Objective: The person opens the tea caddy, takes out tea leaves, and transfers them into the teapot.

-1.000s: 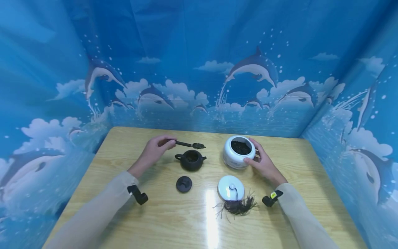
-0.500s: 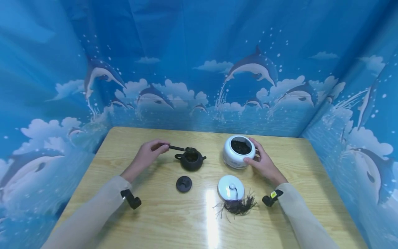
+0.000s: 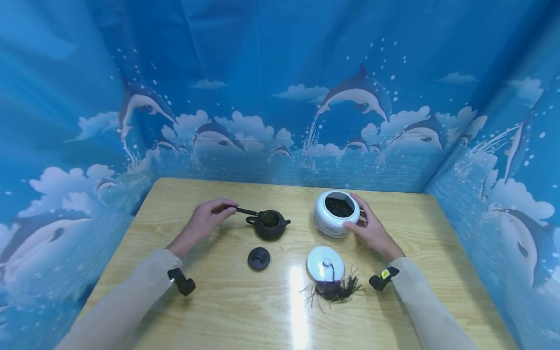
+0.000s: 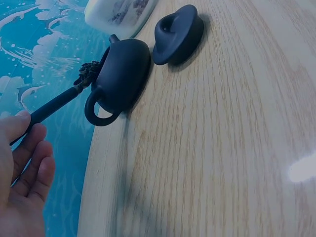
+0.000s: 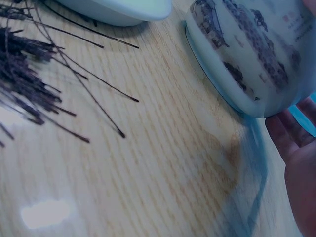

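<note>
My left hand (image 3: pixel 209 217) pinches the handle end of a dark tea scoop (image 3: pixel 247 211). Dark tea leaves (image 4: pixel 89 70) lie heaped on the scoop's tip, which is at the mouth of a small black teapot (image 3: pixel 270 233). In the left wrist view the teapot's looped handle (image 4: pixel 98 118) faces my hand. At the right, my right hand (image 3: pixel 369 229) grips the side of a white porcelain jar (image 3: pixel 328 223), thumb at the front and fingers behind. Dark loose tea (image 3: pixel 339 208) shows inside it. Printed dark patterns run over the jar's wall in the right wrist view.
The black teapot lid (image 3: pixel 259 259) lies in front of the teapot. A white jar lid (image 3: pixel 321 262) with a dark tassel (image 3: pixel 334 290) on its knob lies in front of the jar. A blue dolphin-print curtain (image 3: pixel 262 121) hangs behind the wooden table (image 3: pixel 236 311).
My left hand has moved left and slightly toward me, bringing the loaded scoop from behind the teapot down to its mouth. My right hand and the jar have stayed put.
</note>
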Available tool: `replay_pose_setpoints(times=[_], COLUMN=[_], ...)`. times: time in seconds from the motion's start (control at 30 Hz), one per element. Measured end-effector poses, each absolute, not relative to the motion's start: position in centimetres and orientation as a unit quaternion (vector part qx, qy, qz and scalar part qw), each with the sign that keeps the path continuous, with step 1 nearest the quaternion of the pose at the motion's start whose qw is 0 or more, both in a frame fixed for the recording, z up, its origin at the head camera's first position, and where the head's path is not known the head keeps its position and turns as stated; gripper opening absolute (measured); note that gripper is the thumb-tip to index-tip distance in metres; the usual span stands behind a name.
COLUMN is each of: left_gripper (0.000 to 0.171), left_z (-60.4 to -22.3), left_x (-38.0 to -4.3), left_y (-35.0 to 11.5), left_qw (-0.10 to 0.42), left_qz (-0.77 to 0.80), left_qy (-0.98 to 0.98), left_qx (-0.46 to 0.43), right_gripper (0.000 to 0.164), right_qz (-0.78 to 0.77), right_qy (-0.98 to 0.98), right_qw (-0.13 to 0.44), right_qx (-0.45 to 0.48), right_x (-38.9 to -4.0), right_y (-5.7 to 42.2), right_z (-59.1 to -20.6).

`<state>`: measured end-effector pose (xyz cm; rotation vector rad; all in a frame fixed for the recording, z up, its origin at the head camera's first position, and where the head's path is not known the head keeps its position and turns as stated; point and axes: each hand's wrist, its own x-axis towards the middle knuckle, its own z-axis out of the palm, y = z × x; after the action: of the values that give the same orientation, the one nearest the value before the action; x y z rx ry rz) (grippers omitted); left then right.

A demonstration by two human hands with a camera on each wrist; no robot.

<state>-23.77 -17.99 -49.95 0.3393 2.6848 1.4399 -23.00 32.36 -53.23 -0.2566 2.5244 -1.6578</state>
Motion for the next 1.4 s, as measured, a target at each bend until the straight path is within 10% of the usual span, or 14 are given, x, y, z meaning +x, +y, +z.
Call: replay_pose_setpoints(times=[1.03, 1.4], left_gripper=[0.025, 0.028], left_z=[-46.6, -48.3], left_x=[-23.4, -23.5], left_y=[-16.9, -17.9], left_qw=[-0.122, -0.061], left_qz=[0.342, 0.378], left_qy=[0.895, 0.903], left_qx=[0.260, 0.196], right_gripper=[0.090, 0.091], right_qz=[-0.555, -0.551], right_qy=[0.826, 0.829], right_qw=[0.053, 0.053], right_qx=[-0.085, -0.087], right_x=[-23.1, -23.0], right_y=[32.5, 32.4], right_z=[-53.5, -53.3])
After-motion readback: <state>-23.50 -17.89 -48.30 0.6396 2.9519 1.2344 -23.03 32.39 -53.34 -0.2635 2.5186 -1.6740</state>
